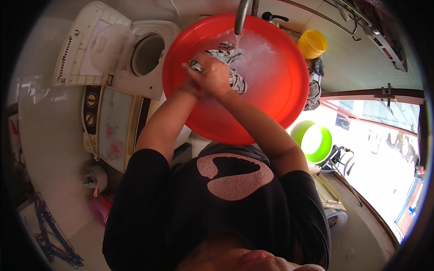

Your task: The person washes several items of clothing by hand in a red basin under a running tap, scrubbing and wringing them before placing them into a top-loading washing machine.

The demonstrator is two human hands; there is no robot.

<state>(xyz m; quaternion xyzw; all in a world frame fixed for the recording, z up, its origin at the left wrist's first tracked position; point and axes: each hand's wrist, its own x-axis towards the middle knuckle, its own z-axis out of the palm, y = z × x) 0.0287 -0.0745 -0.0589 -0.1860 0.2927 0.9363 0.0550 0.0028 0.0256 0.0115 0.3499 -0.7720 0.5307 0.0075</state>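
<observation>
Over a large red plastic basin (284, 78) my two hands are pressed together at a wet cloth (239, 83) with dark stripes on a pale ground. My right hand (213, 74) lies uppermost, its fingers closed on the bunched cloth, part of which shows beside the thumb. Only the wrist and edge of my left hand (191, 87) show beneath it, so its fingers are hidden. From a metal faucet spout (241, 17) water runs into the basin close to the cloth. Cloudy, whitish water (261, 57) covers part of the basin floor.
Left of the basin stands a washing machine (117, 125) with a raised lid (93, 47) and a round tub opening (148, 54). A yellow container (312, 44) and grey fabric (313, 91) sit at right. Beyond is a green basin (317, 145); hangers (54, 233) lie lower left.
</observation>
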